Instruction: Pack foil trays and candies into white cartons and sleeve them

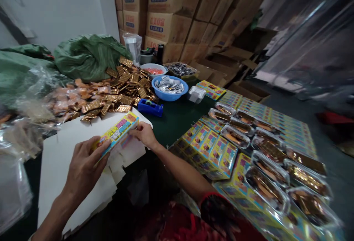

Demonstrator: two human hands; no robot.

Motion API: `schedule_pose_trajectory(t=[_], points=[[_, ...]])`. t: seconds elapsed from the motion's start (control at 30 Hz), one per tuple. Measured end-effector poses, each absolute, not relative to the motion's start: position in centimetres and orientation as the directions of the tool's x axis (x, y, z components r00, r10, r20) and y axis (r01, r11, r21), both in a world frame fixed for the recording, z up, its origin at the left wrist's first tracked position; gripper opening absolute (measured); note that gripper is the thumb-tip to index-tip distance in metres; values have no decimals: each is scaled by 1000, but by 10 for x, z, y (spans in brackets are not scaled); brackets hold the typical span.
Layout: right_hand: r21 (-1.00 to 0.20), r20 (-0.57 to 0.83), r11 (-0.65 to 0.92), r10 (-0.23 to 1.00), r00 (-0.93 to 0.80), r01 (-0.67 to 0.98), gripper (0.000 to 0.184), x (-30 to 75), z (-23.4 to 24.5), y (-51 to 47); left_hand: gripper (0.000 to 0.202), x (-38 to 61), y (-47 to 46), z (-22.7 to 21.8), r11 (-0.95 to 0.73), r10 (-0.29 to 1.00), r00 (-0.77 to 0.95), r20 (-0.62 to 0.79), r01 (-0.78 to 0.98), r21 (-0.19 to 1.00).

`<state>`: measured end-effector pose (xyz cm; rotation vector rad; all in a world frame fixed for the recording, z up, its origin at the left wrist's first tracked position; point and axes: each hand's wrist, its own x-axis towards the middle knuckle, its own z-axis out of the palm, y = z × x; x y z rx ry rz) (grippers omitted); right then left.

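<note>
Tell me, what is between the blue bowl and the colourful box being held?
A blue tape dispenser sits between the blue bowl and the colourful box. The head view shows it.

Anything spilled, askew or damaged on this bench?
No visible damage. The gold packets sit in a loose heap, a few spilling onto the white card sheets, whose stack is fanned unevenly. The box held between left hand and right hand looks intact.

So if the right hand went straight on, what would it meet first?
The right hand is touching the colourful box; past that, probably the heap of gold packets, though depth is unclear.
</note>
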<state>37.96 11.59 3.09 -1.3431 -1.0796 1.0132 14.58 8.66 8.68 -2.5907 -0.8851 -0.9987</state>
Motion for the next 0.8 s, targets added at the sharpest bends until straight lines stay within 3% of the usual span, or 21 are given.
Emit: schedule_pose_trajectory(t=[0.03,0.1,0.17,0.2,0.27,0.33,0.43,0.53,0.7,0.8], points=[[-956,53,-10,977,206,294,54,388,31,121,37,144,89,85,-792,461,580,671,611,16],[-735,104,-11,986,128,678,41,415,36,128,38,142,92,82,-789,468,571,674,613,28],[-538,125,-14,987,96,843,28,451,47,136,37,141,94,81,-789,471,563,679,613,38],[-502,155,-41,978,137,864,26,471,54,141,37,142,95,80,-790,470,562,681,612,41],[-582,158,-147,944,289,800,23,512,68,156,37,142,96,81,-790,469,559,683,612,41],[-710,8,-255,929,369,656,22,546,80,176,37,143,96,81,-791,467,570,676,612,30],[-775,-259,-356,933,250,522,35,575,87,206,39,143,95,82,-787,479,584,655,617,26],[-792,-396,-418,907,146,446,42,580,83,229,43,142,94,82,-768,517,566,643,638,55],[-929,-337,-356,926,170,99,37,576,69,232,57,139,92,77,-736,591,530,608,663,137],[-963,-264,-269,951,161,5,35,583,62,210,61,135,94,72,-729,618,500,607,654,205]])
